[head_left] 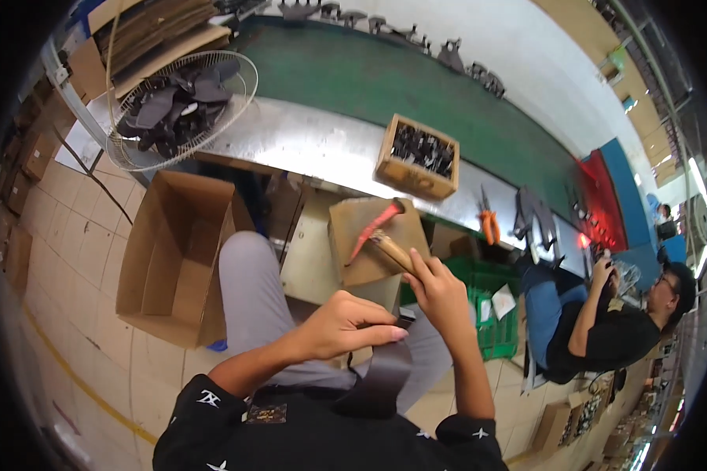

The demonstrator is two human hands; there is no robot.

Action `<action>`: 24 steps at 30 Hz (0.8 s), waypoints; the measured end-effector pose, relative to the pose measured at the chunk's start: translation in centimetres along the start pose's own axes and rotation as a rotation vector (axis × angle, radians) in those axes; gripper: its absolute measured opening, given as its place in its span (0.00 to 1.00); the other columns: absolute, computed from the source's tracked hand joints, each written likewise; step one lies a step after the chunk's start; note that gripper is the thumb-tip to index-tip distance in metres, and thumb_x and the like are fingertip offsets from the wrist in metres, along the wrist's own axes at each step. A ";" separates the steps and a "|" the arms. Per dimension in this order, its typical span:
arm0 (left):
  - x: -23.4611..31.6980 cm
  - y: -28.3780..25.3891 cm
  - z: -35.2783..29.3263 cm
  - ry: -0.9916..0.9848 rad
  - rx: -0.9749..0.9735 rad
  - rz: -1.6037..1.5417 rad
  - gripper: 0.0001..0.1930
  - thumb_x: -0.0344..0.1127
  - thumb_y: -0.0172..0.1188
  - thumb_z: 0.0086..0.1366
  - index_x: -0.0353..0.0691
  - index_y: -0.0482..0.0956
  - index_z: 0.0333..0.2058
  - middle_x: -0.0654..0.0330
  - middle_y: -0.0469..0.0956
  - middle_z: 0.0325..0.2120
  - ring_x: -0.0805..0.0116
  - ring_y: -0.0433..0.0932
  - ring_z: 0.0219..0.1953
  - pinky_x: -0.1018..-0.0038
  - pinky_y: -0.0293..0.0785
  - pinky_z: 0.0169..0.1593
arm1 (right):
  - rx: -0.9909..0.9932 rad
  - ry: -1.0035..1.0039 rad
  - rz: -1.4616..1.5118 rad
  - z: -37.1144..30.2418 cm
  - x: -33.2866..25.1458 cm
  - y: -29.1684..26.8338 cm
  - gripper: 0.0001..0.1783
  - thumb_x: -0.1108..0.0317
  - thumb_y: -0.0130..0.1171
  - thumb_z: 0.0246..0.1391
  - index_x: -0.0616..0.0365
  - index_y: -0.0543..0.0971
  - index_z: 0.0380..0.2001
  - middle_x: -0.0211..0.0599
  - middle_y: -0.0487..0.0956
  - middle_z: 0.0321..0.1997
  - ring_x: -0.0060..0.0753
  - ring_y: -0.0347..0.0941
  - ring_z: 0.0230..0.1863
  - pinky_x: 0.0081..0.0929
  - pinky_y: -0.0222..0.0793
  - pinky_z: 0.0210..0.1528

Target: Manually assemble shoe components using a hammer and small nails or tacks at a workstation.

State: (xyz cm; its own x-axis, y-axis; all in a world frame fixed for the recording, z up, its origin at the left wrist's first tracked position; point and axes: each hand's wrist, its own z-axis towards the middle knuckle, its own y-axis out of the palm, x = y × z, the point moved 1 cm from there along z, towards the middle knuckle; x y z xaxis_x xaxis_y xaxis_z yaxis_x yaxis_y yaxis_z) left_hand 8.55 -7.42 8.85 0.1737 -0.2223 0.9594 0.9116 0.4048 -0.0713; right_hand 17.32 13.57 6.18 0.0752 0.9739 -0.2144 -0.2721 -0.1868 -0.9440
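My right hand is closed around the wooden handle of a hammer. The hammer's red head lies over a brown block-like surface in front of my knees. In my left hand, thumb and fingers pinch the end of a dark, smooth, curved flat piece. Its wide part hangs toward my lap, and a small dark bit shows just past the fingertips. The two hands are close together but apart, above my thighs.
On the metal bench edge stand a wooden box of small dark parts, orange-handled pliers and a dark part. A wire basket holds dark pieces. Beside my legs are a cardboard box and green crate. A co-worker sits right.
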 end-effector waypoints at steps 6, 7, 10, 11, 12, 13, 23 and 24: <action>2.8 1.0 -2.2 -0.235 0.002 -0.228 0.11 0.34 0.62 0.65 0.30 0.80 0.29 0.57 0.75 0.19 0.71 0.73 0.21 0.74 0.66 0.27 | -0.040 -0.056 0.542 0.3 -2.9 -3.6 0.16 0.68 0.60 0.57 0.63 0.79 0.48 0.46 0.78 0.55 0.45 0.76 0.54 0.36 0.70 0.54; 2.9 1.1 -2.2 -0.269 0.018 -0.265 0.11 0.34 0.62 0.65 0.30 0.81 0.29 0.57 0.75 0.18 0.71 0.72 0.21 0.74 0.65 0.28 | -0.023 -0.049 0.842 -0.1 -3.3 -4.2 0.15 0.69 0.61 0.57 0.64 0.81 0.45 0.46 0.81 0.52 0.44 0.78 0.52 0.35 0.72 0.54; 3.2 1.3 -2.2 -0.229 -0.012 -0.261 0.09 0.31 0.63 0.64 0.29 0.81 0.29 0.56 0.76 0.19 0.71 0.73 0.21 0.74 0.66 0.26 | -0.013 -0.115 1.457 -2.3 -5.3 -4.7 0.14 0.65 0.63 0.58 0.70 0.83 0.36 0.56 0.83 0.36 0.51 0.82 0.39 0.43 0.76 0.44; 3.2 1.4 -2.5 -0.212 -0.013 -0.244 0.09 0.31 0.63 0.64 0.29 0.81 0.29 0.55 0.76 0.19 0.70 0.74 0.21 0.74 0.66 0.26 | -0.009 -0.099 1.462 -2.6 -5.7 -4.3 0.14 0.65 0.63 0.58 0.70 0.83 0.36 0.56 0.83 0.36 0.51 0.82 0.39 0.43 0.76 0.44; 3.1 1.5 -2.6 -0.171 -0.006 -0.240 0.08 0.30 0.64 0.62 0.29 0.82 0.30 0.54 0.77 0.20 0.68 0.74 0.20 0.74 0.67 0.25 | 0.023 -0.118 1.503 -2.8 -5.9 -4.1 0.15 0.64 0.64 0.57 0.70 0.83 0.35 0.55 0.83 0.36 0.50 0.82 0.39 0.42 0.76 0.43; 3.1 1.7 -2.6 -0.180 -0.011 -0.246 0.08 0.30 0.64 0.62 0.29 0.82 0.30 0.54 0.77 0.20 0.68 0.74 0.20 0.74 0.67 0.25 | 0.055 -0.138 1.543 -3.1 -6.0 -3.9 0.16 0.64 0.66 0.57 0.70 0.83 0.35 0.55 0.83 0.36 0.49 0.81 0.38 0.42 0.76 0.43; 4.0 1.7 -1.0 0.111 -0.085 -0.017 0.07 0.32 0.68 0.57 0.34 0.82 0.29 0.56 0.78 0.21 0.60 0.74 0.19 0.70 0.66 0.23 | 0.104 -0.259 1.595 -3.3 -5.9 -4.5 0.14 0.76 0.71 0.42 0.65 0.82 0.35 0.49 0.83 0.39 0.44 0.80 0.39 0.35 0.75 0.42; 4.0 1.8 -0.9 0.100 -0.073 0.047 0.07 0.32 0.68 0.56 0.34 0.82 0.29 0.57 0.78 0.20 0.60 0.74 0.19 0.70 0.67 0.23 | 0.116 -0.214 1.551 -3.5 -5.9 -4.8 0.15 0.78 0.70 0.40 0.65 0.81 0.35 0.48 0.82 0.38 0.44 0.80 0.38 0.34 0.75 0.42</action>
State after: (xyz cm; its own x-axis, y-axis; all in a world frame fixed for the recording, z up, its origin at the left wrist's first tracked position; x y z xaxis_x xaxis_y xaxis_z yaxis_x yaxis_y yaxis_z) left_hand 11.21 -8.34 12.28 0.2496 -0.2932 0.9229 0.9256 0.3523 -0.1384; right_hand 21.55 8.28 11.04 -0.4663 -0.1493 -0.8719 -0.0220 -0.9834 0.1801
